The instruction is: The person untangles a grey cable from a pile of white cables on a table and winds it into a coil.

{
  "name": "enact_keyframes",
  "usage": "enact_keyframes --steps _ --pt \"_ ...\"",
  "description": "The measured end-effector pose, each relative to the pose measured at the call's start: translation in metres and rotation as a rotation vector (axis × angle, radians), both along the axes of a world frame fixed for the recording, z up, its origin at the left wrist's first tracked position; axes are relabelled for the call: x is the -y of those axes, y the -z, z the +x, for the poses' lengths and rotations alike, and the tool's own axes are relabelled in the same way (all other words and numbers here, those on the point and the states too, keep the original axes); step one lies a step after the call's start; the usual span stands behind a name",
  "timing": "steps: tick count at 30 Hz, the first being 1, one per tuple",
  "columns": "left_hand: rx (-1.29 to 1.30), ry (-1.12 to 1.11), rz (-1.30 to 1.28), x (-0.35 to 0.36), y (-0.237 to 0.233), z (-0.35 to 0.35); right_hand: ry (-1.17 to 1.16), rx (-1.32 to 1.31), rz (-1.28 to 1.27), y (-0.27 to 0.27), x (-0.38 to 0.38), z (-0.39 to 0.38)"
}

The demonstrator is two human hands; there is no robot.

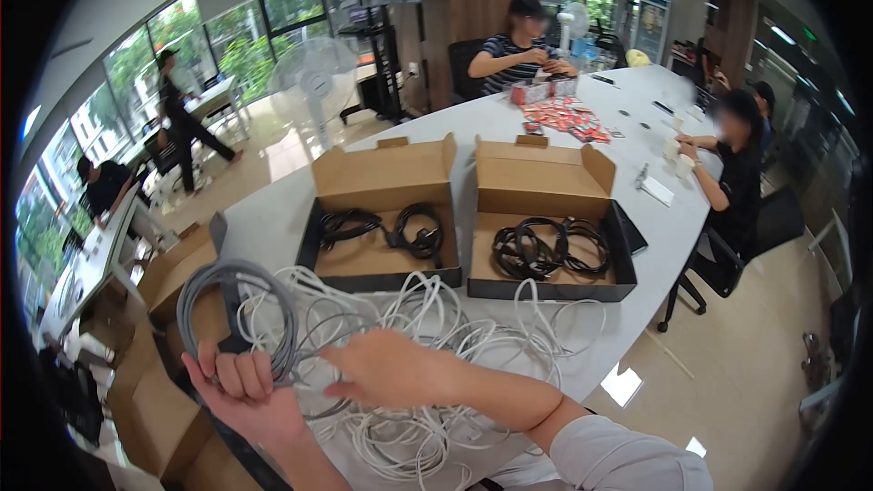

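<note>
My left hand [244, 393] is closed around the bottom of a coiled grey cable [190, 300], whose loops stand up above the fist. To its right, my right hand [393, 369] reaches across with bent fingers, a stretch of the same grey cable running to it. The exact grip of its fingers is partly hidden. Below and behind both hands lies a loose tangle of white cables [400, 441] on the white table [591, 345], with some grey strands mixed in.
Beyond the tangle stand two open cardboard boxes, a left box [382, 173] and a right box [546, 177], holding coiled black cables [536, 250]. More open boxes [150, 400] are at left. People sit along the table near red packets [568, 118]. A fan [316, 84] stands behind.
</note>
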State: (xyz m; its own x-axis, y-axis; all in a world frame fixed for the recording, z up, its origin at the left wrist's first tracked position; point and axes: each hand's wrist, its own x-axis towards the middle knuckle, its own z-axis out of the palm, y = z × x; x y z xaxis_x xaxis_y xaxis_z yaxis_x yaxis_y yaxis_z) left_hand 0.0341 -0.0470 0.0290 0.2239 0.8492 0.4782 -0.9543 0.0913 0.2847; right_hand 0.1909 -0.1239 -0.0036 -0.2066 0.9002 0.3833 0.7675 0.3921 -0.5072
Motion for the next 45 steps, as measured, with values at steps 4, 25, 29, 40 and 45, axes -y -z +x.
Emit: enact_keyframes --steps 4,25,29,40,45 --pt "0.062 0.115 0.08 -0.009 0.0 -0.01 0.012 0.079 -0.032 0.009 -0.013 0.007" --pt "0.073 0.086 0.001 -0.015 0.007 -0.007 -0.372 -2.043 -0.743 0.004 -0.041 -0.019" --pt "-0.013 -0.009 0.017 -0.011 0.007 0.001 -0.29 -2.267 -0.527 -0.003 -0.041 -0.011" --pt "-0.061 0.411 0.033 -0.012 0.013 0.009 0.086 -1.433 0.076 -0.001 -0.045 0.027" --pt "-0.184 0.515 0.06 -0.012 0.013 0.008 -0.03 -1.479 0.022 -0.019 -0.036 0.021"
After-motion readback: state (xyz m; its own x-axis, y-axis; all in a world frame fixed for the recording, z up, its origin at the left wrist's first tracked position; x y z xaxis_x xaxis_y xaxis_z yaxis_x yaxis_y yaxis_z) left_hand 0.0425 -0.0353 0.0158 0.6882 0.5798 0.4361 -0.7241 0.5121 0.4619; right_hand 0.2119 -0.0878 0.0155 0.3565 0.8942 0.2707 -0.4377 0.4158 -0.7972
